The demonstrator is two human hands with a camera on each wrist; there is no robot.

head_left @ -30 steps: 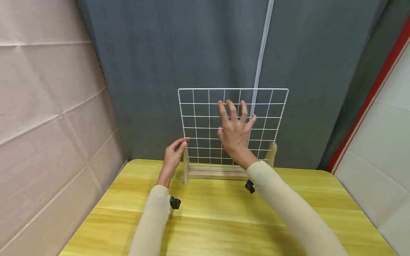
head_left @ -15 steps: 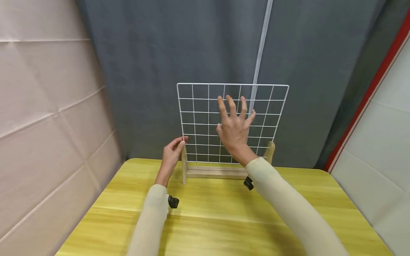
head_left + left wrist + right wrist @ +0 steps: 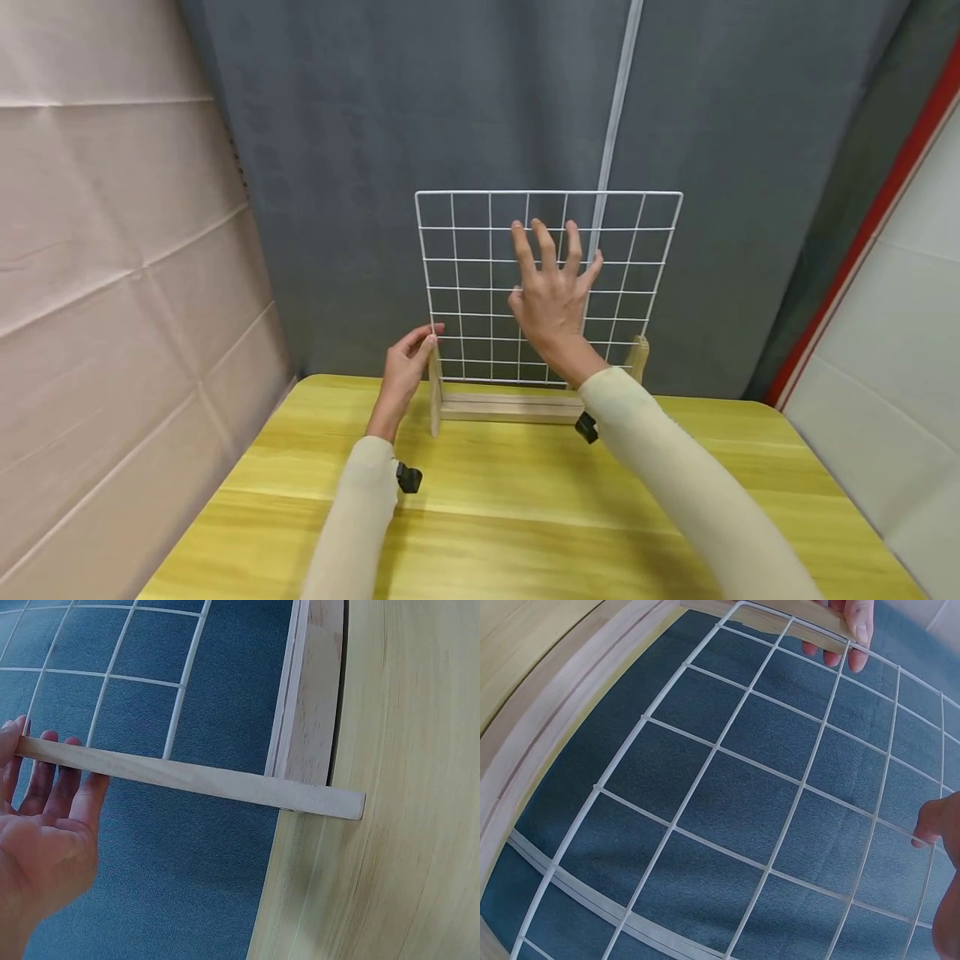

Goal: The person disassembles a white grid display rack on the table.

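The right hand (image 3: 553, 296) lies flat with spread fingers on the upright white wire grid (image 3: 480, 250). The left hand (image 3: 406, 367) pinches the wooden stand's left post (image 3: 436, 392). The hands are apart.

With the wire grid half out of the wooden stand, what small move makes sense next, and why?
Probably lift the wire grid a little further, straight up. Its bottom edge sits just above the wooden stand, between the side posts. The right hand lies spread flat on the grid, so it may need to curl round the wires. The left hand holds the left post, steadying the stand on the table.
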